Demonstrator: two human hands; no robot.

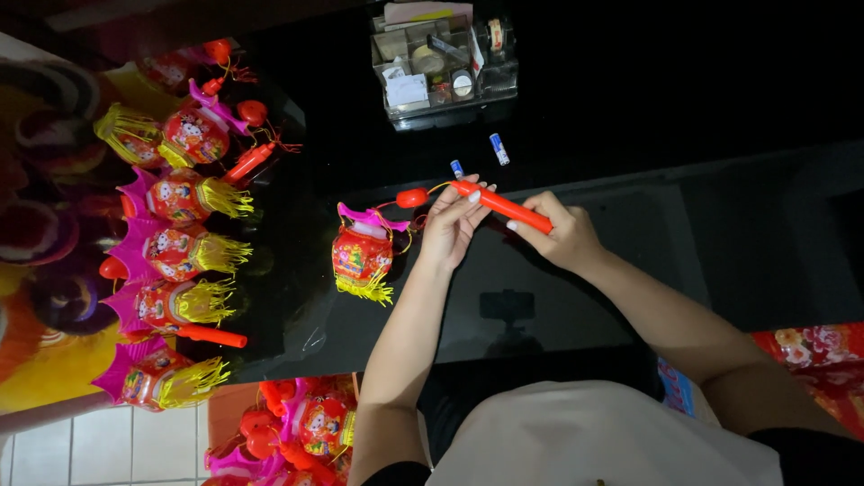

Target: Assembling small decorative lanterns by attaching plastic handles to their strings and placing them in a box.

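Note:
Both my hands hold a red plastic lantern stick over a black glossy table. My left hand pinches the stick's front end, and my right hand grips its rear end. A cord runs from the stick past a small red ball to a red and gold toy lantern with a pink top and yellow fringe, lying on the table left of my left hand. Two small batteries lie on the table just beyond the stick.
Several similar lanterns with red sticks are lined up along the table's left end. More lanterns sit in a box below the table edge. A clear organizer with tape and small items stands at the far side.

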